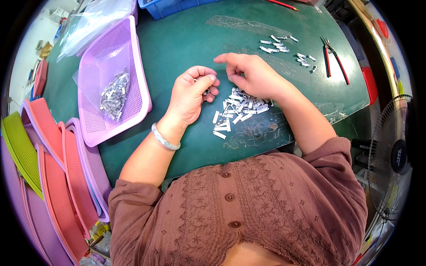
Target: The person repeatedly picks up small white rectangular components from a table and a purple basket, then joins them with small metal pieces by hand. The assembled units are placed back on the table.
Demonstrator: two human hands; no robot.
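At the far left, several pink and purple mesh baskets [57, 199] are leaning together, overlapping too much to count exactly, with one lime-green basket [22, 150] among them. Next, one lilac basket [95, 128] is holding one clear plastic bag [117, 60], where slim metal parts [116, 95], too many to count, are lying every way. The left hand [191, 91], wearing one pale bangle [164, 142], is curling its thumb and fingers around a small metal piece [206, 92], too hidden to tell its long axis. Beyond it, one heap of oblong metal pieces [244, 106] is lying on the green tabletop [191, 40], most crossing at mixed angles, a few at the left edge pointing nearly toward the body. Above the heap, the right hand [257, 77] is stretching its index finger leftward; I cannot tell whether it is pinching anything. Farther right, an upper group of about ten pieces [278, 44] and a lower group of about five [301, 56] are scattering, several slanting down rightward. One pair of red-handled pliers [340, 65] is pointing its nose away from the body. One black fan [399, 155] is standing at the far right.
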